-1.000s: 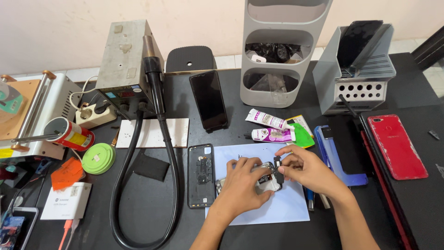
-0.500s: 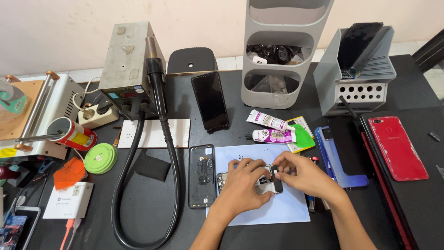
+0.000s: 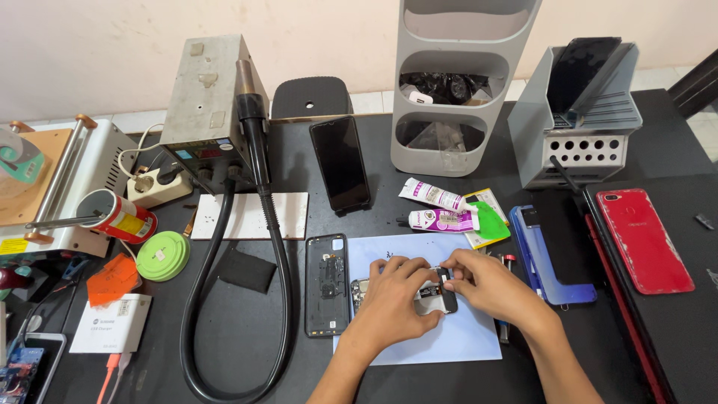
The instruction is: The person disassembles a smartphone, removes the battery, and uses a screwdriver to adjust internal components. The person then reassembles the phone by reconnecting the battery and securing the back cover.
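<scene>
Both hands meet over a pale blue paper sheet (image 3: 464,340), which keeps small parts together. The left hand (image 3: 393,303) pins down a small opened phone body with exposed metal parts (image 3: 428,298); the right hand (image 3: 482,284) pinches its black end — steadying it. Just left lies a black plastic phone back cover (image 3: 327,284), inside up. Beyond the hands — two white-and-purple glue tubes (image 3: 437,209).
</scene>
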`<control>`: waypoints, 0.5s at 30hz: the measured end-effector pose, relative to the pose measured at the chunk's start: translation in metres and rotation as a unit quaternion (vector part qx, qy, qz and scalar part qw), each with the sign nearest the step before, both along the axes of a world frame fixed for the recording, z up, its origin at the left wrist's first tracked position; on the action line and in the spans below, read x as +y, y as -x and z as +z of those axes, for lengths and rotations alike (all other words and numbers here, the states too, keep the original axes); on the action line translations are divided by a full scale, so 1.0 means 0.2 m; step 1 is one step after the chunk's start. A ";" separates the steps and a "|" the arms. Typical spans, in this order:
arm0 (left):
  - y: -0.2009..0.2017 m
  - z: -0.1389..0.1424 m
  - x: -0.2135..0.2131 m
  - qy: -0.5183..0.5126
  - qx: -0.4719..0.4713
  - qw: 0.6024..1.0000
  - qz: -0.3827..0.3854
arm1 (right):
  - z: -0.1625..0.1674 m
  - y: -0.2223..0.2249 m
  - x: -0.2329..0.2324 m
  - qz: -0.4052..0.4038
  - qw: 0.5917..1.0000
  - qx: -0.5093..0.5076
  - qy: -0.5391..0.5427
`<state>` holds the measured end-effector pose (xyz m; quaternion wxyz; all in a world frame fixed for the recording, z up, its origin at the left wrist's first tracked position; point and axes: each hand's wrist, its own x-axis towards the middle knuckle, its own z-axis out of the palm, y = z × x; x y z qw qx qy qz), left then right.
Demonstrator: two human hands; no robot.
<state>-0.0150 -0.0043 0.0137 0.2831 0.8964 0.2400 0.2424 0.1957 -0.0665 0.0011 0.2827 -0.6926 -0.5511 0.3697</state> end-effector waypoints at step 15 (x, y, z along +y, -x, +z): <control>0.01 -0.01 0.00 -0.007 0.012 1.000 0.001 | 0.10 0.05 -0.03 0.006 0.994 -0.100 -0.044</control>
